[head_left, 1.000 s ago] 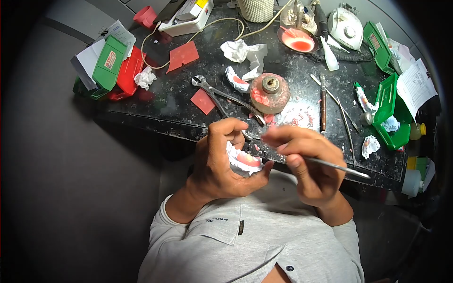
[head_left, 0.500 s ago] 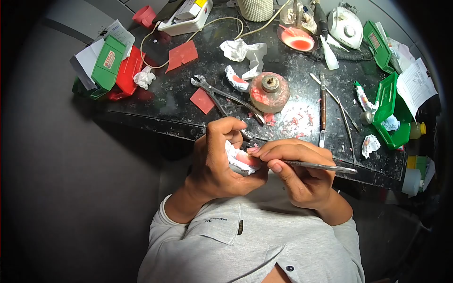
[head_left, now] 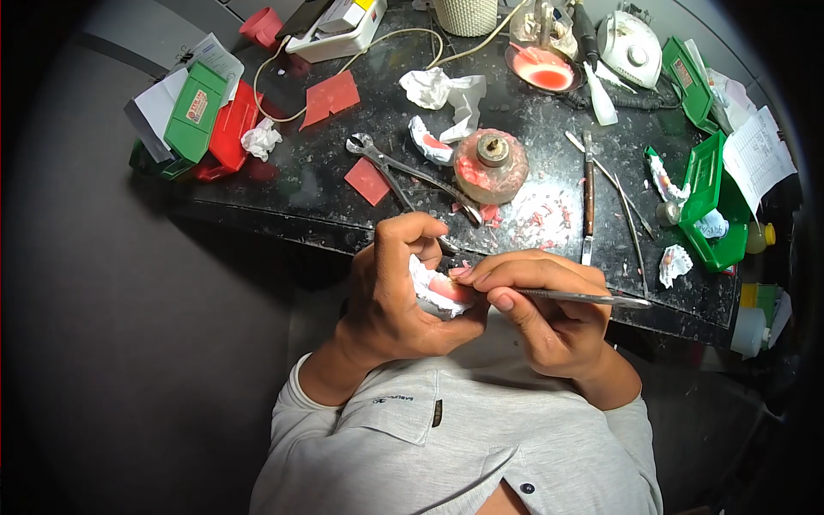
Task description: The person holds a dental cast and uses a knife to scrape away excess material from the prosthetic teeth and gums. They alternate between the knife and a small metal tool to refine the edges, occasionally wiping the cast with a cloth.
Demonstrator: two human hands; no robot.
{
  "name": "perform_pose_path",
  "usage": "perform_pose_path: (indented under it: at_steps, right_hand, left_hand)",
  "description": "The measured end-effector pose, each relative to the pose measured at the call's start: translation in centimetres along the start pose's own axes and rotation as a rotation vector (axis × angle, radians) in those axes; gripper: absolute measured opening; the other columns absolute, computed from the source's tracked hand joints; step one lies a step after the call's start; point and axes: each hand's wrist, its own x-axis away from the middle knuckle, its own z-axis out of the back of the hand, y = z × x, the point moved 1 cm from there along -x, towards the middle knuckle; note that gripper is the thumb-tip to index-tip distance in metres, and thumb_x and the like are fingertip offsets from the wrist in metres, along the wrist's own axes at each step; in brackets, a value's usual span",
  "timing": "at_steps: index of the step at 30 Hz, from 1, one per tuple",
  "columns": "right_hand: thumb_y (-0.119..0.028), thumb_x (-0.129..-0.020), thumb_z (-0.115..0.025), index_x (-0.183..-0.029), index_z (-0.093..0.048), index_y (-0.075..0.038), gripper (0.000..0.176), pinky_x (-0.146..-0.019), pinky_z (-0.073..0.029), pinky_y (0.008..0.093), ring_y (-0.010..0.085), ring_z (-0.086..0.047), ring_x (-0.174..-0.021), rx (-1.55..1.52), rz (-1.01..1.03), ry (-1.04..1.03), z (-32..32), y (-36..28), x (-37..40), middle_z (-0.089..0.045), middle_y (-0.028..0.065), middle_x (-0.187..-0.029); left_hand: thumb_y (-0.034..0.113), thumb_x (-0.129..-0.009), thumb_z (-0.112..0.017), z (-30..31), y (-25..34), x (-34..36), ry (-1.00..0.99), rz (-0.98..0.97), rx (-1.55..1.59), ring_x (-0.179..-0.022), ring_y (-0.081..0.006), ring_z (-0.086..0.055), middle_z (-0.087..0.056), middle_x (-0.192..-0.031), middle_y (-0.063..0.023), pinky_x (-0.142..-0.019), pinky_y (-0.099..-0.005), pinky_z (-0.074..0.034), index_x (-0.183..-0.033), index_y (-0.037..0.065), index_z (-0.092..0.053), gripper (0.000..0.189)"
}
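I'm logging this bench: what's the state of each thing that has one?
Left hand: holding dental cast
Right hand: gripping metal tool
Dental cast: held, partly pink
Metal tool: held
Pliers: lying, handles spread
Glass burner: upright, no visible flame
Lower right green box: open
Brown-handled tool: lying flat
White paper ball: crumpled

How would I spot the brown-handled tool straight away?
Find the round jar on the black table. To its right in the picture, past pink scraps, lies the brown-handled tool. Its brown handle sets it apart from the slim silvery tools beside it.
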Motion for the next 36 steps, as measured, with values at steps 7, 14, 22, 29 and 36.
perform_pose_path:
  at_steps: [7,14,22,29,36]
  right_hand:
    - [0.006,-0.089,-0.071,-0.099,-0.072,0.008,0.010,-0.079,-0.061,0.0348,0.0272,-0.075,-0.090,-0.025,-0.016,-0.020,0.30,0.09,-0.11,-0.075,0.0179,-0.094]
    - [0.005,-0.089,-0.072,-0.098,-0.073,0.008,0.010,-0.079,-0.061,0.0339,0.0263,-0.075,-0.088,-0.044,-0.034,-0.028,0.33,0.35,-0.05,-0.075,0.0179,-0.094]
    - [0.006,-0.089,-0.071,-0.099,-0.073,0.009,0.011,-0.079,-0.061,0.0325,0.0251,-0.075,-0.089,-0.112,-0.064,-0.047,0.52,0.52,-0.24,-0.076,0.0188,-0.095]
    - [0.006,-0.089,-0.071,-0.100,-0.074,0.008,0.011,-0.081,-0.062,0.0330,0.0232,-0.074,-0.089,-0.185,-0.112,-0.027,0.39,0.52,-0.14,-0.076,0.0179,-0.096]
    - [0.005,-0.089,-0.072,-0.098,-0.074,0.008,0.009,-0.081,-0.061,0.0327,0.0237,-0.075,-0.090,-0.240,-0.157,-0.039,0.65,0.65,0.06,-0.076,0.0187,-0.096]
  left_hand:
    - [0.007,-0.062,-0.085,0.15,0.14,0.08,-0.030,0.039,0.030,-0.054,-0.0092,-0.047,-0.046,-0.067,-0.0024,-0.049,-0.0257,-0.038,-0.117,-0.002,-0.042,0.071]
    - [0.008,-0.061,-0.086,0.18,0.08,0.14,-0.051,0.063,0.062,-0.055,-0.0093,-0.047,-0.048,-0.068,-0.0027,-0.050,-0.0263,-0.038,-0.119,-0.002,-0.041,0.074]
    - [0.009,-0.061,-0.087,0.46,0.04,0.39,-0.092,0.129,0.143,-0.060,-0.0081,-0.048,-0.050,-0.070,-0.0024,-0.053,-0.0254,-0.039,-0.120,-0.001,-0.040,0.076]
    - [0.011,-0.063,-0.088,0.49,-0.04,0.67,-0.145,0.280,0.329,-0.064,-0.0061,-0.045,-0.048,-0.075,-0.0011,-0.058,-0.0235,-0.039,-0.122,0.000,-0.039,0.077]
    - [0.014,-0.064,-0.089,0.61,0.22,0.67,-0.194,0.378,0.457,-0.069,-0.0057,-0.047,-0.049,-0.083,-0.0039,-0.060,-0.0219,-0.040,-0.122,-0.002,-0.037,0.080]
